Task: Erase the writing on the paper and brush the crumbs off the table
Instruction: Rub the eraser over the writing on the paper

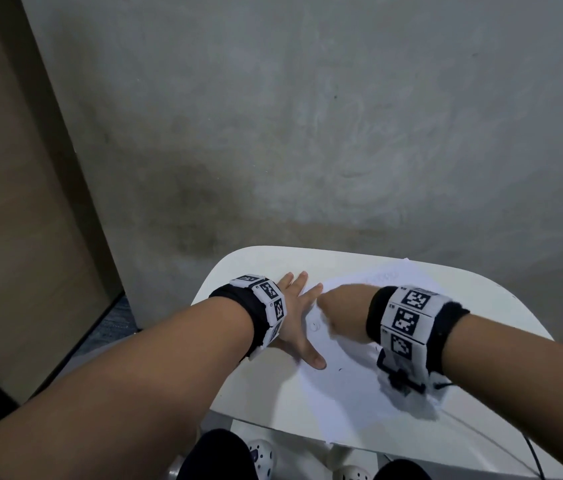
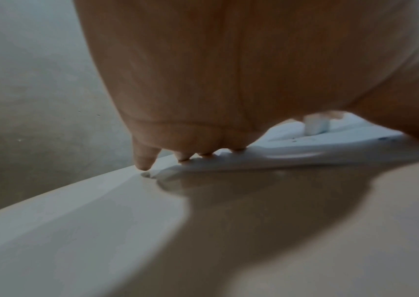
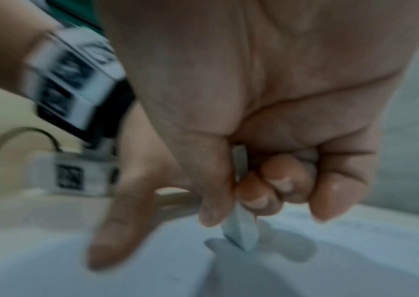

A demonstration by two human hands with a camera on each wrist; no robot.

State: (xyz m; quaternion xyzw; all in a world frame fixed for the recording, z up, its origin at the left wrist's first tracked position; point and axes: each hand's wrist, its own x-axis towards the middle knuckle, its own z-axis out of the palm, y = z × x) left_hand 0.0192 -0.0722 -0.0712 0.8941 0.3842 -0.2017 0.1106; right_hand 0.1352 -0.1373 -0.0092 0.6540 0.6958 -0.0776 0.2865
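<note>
A white sheet of paper (image 1: 349, 382) lies on the small white table (image 1: 249, 393), with faint pencil marks near its left side. My left hand (image 1: 295, 317) lies flat with spread fingers on the paper's left edge, holding it down. My right hand (image 1: 339, 306) is blurred over the paper's upper part. In the right wrist view the right hand (image 3: 231, 213) pinches a white eraser (image 3: 241, 231) between thumb and curled fingers, its tip on the paper (image 3: 330, 261). The eraser (image 2: 316, 125) also shows past my left palm (image 2: 203, 80). A few dark crumbs (image 1: 339, 369) lie on the sheet.
A grey concrete floor (image 1: 307, 133) spreads beyond the table's far edge. A wooden panel (image 1: 13, 202) stands at the left. A thin cable (image 1: 481, 434) runs over the table's right front. My knees and white shoes (image 1: 261, 455) show below the front edge.
</note>
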